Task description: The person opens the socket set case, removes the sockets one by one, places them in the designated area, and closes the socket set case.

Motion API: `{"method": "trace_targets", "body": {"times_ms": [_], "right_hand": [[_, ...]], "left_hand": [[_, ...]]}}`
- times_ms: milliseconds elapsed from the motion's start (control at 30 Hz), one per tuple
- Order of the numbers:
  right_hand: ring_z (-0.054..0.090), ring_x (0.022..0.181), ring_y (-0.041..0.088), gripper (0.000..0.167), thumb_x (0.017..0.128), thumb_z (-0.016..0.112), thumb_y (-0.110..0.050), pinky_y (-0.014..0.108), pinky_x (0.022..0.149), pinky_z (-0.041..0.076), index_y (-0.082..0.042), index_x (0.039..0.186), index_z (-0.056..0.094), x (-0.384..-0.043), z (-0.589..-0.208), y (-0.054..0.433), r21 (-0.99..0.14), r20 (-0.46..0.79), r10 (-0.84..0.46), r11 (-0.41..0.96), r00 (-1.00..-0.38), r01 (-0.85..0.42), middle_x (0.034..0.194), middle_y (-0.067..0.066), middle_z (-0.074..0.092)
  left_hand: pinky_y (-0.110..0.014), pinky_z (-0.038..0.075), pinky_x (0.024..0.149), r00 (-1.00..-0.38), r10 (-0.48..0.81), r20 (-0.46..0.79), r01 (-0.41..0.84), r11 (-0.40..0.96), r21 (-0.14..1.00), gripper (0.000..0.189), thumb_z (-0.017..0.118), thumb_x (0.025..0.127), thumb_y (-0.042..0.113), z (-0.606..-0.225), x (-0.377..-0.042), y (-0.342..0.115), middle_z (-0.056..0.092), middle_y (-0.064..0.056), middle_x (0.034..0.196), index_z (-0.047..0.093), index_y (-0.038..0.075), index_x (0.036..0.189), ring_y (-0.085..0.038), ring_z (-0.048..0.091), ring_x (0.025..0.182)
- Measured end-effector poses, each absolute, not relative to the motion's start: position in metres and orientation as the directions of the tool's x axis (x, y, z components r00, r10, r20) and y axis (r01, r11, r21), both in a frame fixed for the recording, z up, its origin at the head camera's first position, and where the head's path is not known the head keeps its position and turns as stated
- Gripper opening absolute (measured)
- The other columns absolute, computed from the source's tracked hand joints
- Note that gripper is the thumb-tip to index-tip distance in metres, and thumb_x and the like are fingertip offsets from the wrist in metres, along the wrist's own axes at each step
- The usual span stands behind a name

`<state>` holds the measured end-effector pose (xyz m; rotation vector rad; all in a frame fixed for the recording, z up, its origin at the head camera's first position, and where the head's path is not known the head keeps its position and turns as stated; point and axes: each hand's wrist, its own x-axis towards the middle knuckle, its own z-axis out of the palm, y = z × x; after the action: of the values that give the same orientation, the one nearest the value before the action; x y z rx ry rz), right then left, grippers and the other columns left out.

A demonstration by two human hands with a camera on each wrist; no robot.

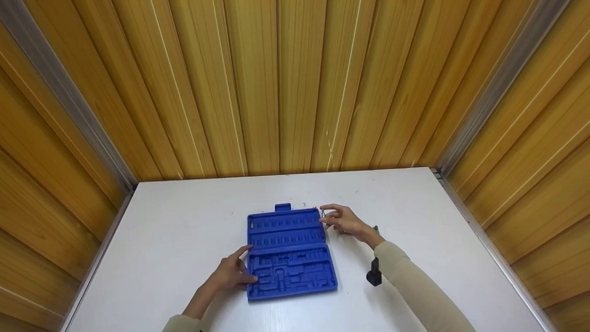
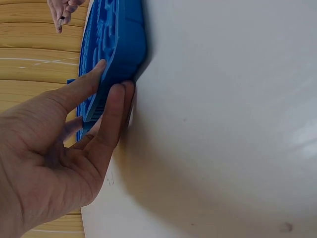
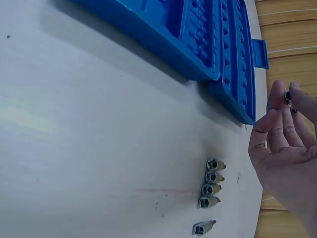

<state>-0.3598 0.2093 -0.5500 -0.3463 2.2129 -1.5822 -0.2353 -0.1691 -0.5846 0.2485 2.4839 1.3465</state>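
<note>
An open blue plastic tool case (image 1: 288, 249) lies on the white table, its moulded slots facing up. My left hand (image 1: 229, 273) grips its left edge, the thumb (image 2: 89, 84) on the rim and other fingers against the outer wall. Beyond the case's upper right corner, my right hand (image 1: 345, 221) pinches a small metal bit socket (image 3: 288, 97) between thumb and fingertip, apart from the slots. One small metal piece (image 1: 252, 224) sits in the upper left slot. Several bit sockets (image 3: 210, 189) rest on the table below the right hand, most in a close row.
The white table (image 1: 184, 221) reaches back to a yellow wood-patterned wall (image 1: 295, 92), with similar walls on both sides. The case's blue latch flap (image 1: 282, 207) sticks out at its far edge. A black device (image 1: 374, 273) is at the right forearm.
</note>
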Motion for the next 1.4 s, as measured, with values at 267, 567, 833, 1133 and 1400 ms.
{"method": "trace_targets", "body": {"times_ms": [267,567,833,1133,1400], "right_hand": [[0.07,0.088,0.019,0.049,0.1,0.067,-0.015,0.029,0.072,0.053,0.003,0.143,0.054,-0.355,-0.542,0.244,-0.921,-0.09,-0.396,0.382,-0.914,-0.075,0.115,0.027,0.071],[0.065,0.076,0.007,0.045,0.1,0.067,-0.015,0.024,0.065,0.052,0.002,0.14,0.059,-0.347,-0.533,0.292,-0.861,-0.023,-0.379,0.478,-0.925,-0.174,0.115,0.027,0.066],[0.067,0.081,0.015,0.045,0.099,0.068,-0.014,0.024,0.07,0.053,0.004,0.139,0.059,-0.34,-0.536,0.322,-0.818,-0.035,-0.293,0.558,-0.956,-0.141,0.114,0.024,0.068],[0.068,0.084,0.015,0.044,0.099,0.065,-0.008,0.024,0.069,0.053,0.008,0.139,0.056,-0.335,-0.545,0.345,-0.816,-0.043,-0.263,0.566,-0.964,-0.118,0.113,0.028,0.067],[0.068,0.085,0.015,0.043,0.096,0.07,-0.009,0.027,0.073,0.056,0.007,0.134,0.061,-0.329,-0.553,0.361,-0.775,-0.03,-0.225,0.621,-0.974,-0.119,0.108,0.024,0.07]], "left_hand": [[-0.034,0.053,0.077,-0.937,0.292,-0.19,-0.001,0.543,0.84,0.095,0.09,0.075,0.009,-0.585,-0.235,-0.17,0.063,-0.009,0.085,0.038,0.001,0.154,-0.016,0.057,0.076],[-0.034,0.054,0.073,-0.937,0.269,-0.223,-0.042,0.546,0.837,0.095,0.089,0.076,0.007,-0.582,-0.235,-0.169,0.063,-0.012,0.089,0.037,0.004,0.156,-0.018,0.057,0.076],[-0.033,0.056,0.071,-0.934,0.274,-0.232,-0.055,0.528,0.847,0.095,0.089,0.076,0.006,-0.582,-0.235,-0.168,0.062,-0.013,0.09,0.038,0.004,0.156,-0.018,0.058,0.076],[-0.032,0.055,0.071,-0.934,0.264,-0.242,-0.063,0.543,0.837,0.096,0.089,0.076,0.007,-0.582,-0.234,-0.168,0.063,-0.011,0.089,0.037,0.004,0.156,-0.017,0.058,0.075],[-0.031,0.053,0.071,-0.936,0.274,-0.221,-0.049,0.521,0.852,0.095,0.088,0.076,0.006,-0.583,-0.233,-0.168,0.063,-0.012,0.089,0.037,0.003,0.156,-0.017,0.057,0.074]]}}
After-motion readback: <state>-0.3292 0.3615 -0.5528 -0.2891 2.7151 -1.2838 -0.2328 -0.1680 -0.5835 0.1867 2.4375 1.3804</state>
